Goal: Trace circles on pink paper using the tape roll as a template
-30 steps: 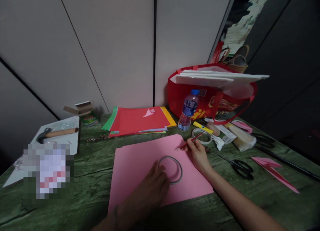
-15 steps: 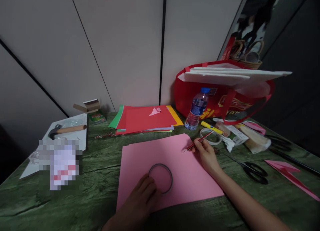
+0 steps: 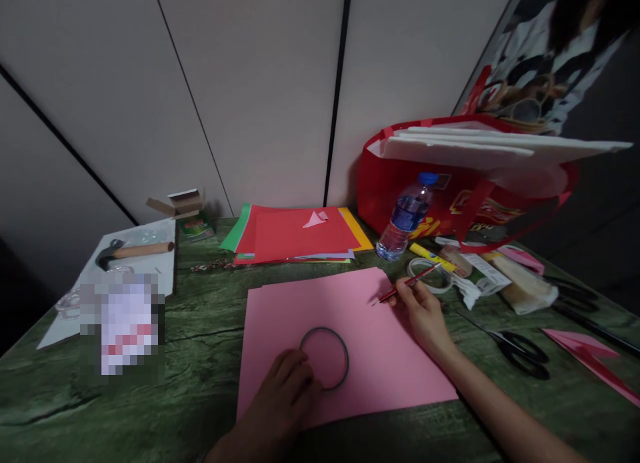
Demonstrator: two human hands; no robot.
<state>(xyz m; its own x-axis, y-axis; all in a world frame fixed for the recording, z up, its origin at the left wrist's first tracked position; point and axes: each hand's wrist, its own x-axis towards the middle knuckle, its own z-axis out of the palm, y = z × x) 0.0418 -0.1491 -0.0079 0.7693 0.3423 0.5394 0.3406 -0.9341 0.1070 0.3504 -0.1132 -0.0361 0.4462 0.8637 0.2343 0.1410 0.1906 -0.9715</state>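
Note:
A sheet of pink paper (image 3: pixel 350 296) lies in front of me on the green table. On its lower left part rests a thin dark ring (image 3: pixel 347 356), flat against the paper. My left hand (image 3: pixel 287 389) has its fingers curled at the ring's left edge, gripping it; the fingertips are partly hidden. Between the thumb and fingers of my right hand (image 3: pixel 425 313) is a slim red pen (image 3: pixel 407 285). The pen's point is just above the upper right of the paper, well apart from the ring.
Coloured paper (image 3: pixel 300 236) is stacked at the back. A water bottle (image 3: pixel 405 216) stands before a red bag (image 3: pixel 385 183). Rightward lie tape (image 3: pixel 430 286), a yellow glue stick (image 3: pixel 431 257) and black scissors (image 3: pixel 520 349). A hammer (image 3: pixel 140 249) rests on a white board (image 3: pixel 165 269) at left.
The view has turned slightly left, so most things appear a little further right. Both hands keep their holds, and the ring stays on the same part of the paper.

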